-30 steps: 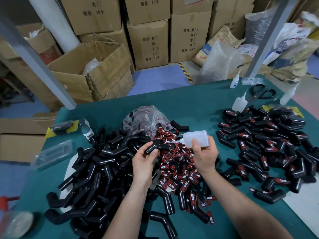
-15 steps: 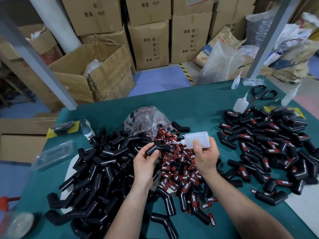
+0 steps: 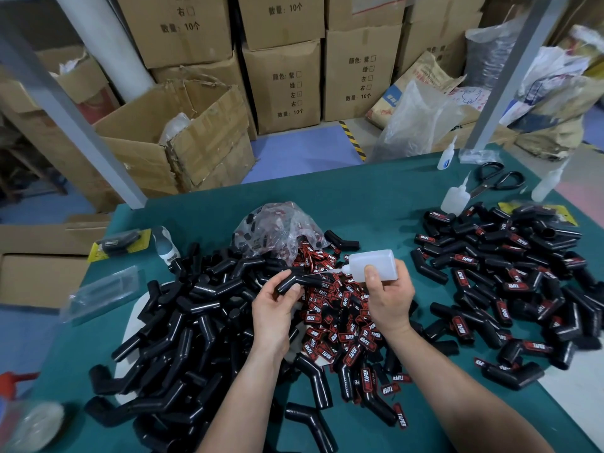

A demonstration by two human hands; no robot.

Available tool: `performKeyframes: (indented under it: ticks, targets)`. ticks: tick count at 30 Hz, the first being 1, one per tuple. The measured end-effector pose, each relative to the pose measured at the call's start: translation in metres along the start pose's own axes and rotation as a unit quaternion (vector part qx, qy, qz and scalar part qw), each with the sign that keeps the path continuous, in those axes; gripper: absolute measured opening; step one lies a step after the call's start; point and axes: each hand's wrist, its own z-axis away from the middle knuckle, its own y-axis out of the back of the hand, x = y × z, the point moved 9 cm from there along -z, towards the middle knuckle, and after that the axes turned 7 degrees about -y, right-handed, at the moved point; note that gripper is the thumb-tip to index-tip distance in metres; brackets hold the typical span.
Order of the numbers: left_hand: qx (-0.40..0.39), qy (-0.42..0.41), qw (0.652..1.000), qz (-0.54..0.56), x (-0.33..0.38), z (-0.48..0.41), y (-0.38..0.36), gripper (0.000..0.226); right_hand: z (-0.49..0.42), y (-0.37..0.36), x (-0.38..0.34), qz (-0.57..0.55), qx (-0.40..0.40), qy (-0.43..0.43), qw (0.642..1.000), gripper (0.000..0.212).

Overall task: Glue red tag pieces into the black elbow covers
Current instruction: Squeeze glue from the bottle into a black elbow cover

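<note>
My left hand (image 3: 273, 313) grips a black elbow cover (image 3: 302, 280) above the middle of the green table (image 3: 376, 207). My right hand (image 3: 389, 295) holds a white glue bottle (image 3: 376, 264) on its side, with the thin nozzle tip touching the held cover. Beneath my hands lies a pile of red tag pieces (image 3: 340, 325) printed "TAPER". A heap of plain black elbow covers (image 3: 183, 325) fills the left side. On the right is a heap of covers with red tags on them (image 3: 510, 282).
A clear plastic bag with tags (image 3: 277, 228) lies behind the pile. Spare glue bottles (image 3: 455, 199) and black scissors (image 3: 498, 179) sit at the far right. A yellow-carded tool pack (image 3: 119, 243) lies at the far left. Cardboard boxes (image 3: 284, 89) stand on the floor beyond the table.
Both hands stay nearly in place. The glue bottle's nozzle has kept to the cover in my left hand, with only slight shifts.
</note>
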Motion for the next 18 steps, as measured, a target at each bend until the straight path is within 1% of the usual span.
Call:
performKeyframes:
  ticks: [8,13,18]
  targets:
    - [0.001,0.002,1.0,0.001,0.0,-0.0002,0.0,0.034,0.0003,-0.0006,-0.0041,0.002,-0.003,0.007,1.0,0.014]
    - [0.0,-0.003,1.0,-0.016,-0.0005,-0.0011,0.0016,0.035,0.0003,-0.0015,-0.0024,0.002,-0.004,0.003,1.0,0.015]
    - [0.001,0.0,1.0,-0.003,-0.0017,-0.0014,0.002,0.035,0.0009,-0.0015,-0.0018,0.003,-0.006,0.005,1.0,0.016]
